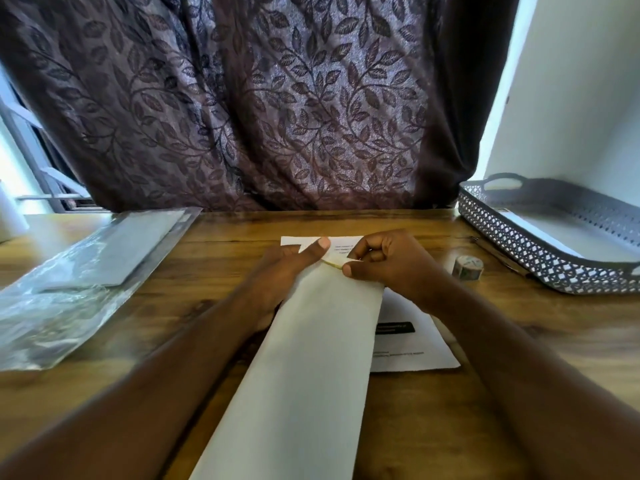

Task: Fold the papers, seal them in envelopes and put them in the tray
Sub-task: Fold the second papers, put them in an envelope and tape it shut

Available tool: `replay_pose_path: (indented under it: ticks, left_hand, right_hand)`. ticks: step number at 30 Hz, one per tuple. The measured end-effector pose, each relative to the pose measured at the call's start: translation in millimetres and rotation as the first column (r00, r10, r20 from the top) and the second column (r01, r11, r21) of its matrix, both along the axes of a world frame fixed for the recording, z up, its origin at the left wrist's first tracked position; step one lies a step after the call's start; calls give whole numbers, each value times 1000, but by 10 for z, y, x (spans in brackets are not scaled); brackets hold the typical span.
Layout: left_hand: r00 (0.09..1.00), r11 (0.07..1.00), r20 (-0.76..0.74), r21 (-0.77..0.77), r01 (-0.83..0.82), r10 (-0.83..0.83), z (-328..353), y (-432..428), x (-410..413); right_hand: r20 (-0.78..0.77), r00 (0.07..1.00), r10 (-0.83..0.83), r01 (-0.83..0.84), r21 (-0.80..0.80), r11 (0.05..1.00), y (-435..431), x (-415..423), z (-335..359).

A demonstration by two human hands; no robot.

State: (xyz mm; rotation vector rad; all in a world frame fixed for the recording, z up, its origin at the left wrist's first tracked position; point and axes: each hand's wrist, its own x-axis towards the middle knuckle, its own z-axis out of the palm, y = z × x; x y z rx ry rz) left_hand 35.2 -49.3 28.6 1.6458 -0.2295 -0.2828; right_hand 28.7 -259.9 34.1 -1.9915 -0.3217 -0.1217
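A wooden table (225, 258) carries a clear plastic packet (79, 282) at its left and a grey perforated tray (512, 251) at its right, with 1 small tape roll (467, 265) just beside the tray. In the middle, 1 printed sheet (415, 344) lies partly under a long white envelope (311, 358).

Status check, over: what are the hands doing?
Left hand holds envelope, thumb on folded paper. Right hand pinches envelope mouth. Paper sticks out. Nothing blocks tray.
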Motion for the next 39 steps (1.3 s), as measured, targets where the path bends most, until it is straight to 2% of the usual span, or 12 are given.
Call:
replay_pose_path:
  ticks: [4, 14, 20, 28, 30, 33, 39]
  left_hand:
    - [997, 997, 8, 11, -74, 74, -82, 54, 44]
    - [998, 998, 58, -61, -18, 21, -127, 43, 45]
    - [986, 998, 156, -8, -57, 58, -137, 24, 54]
    - [976, 999, 220, 33, -13, 6, -106, 3, -7]
    - [969, 997, 245, 59, -56, 40, -80, -24, -54]
    - [961, 988, 252, 74, -132, 110, -84, -51, -64]
    - [971, 987, 208, 83, -140, 120, -88, -48, -24]
  right_hand:
    - [60, 998, 31, -29, -33, 999, 88, 5, -47]
    - [1, 1000, 5, -5, 85, 996, 50, 12, -71]
    - [-15, 999, -46, 46, 8, 999, 61, 47, -95]
    - [-13, 1000, -16, 16, -14, 1000, 54, 10, -79]
    - [7, 1000, 3, -3, -54, 999, 69, -3, -71]
    - [54, 998, 17, -11, -105, 994, 104, -10, -68]
    - [140, 990, -13, 34, -144, 989, 123, 22, -100]
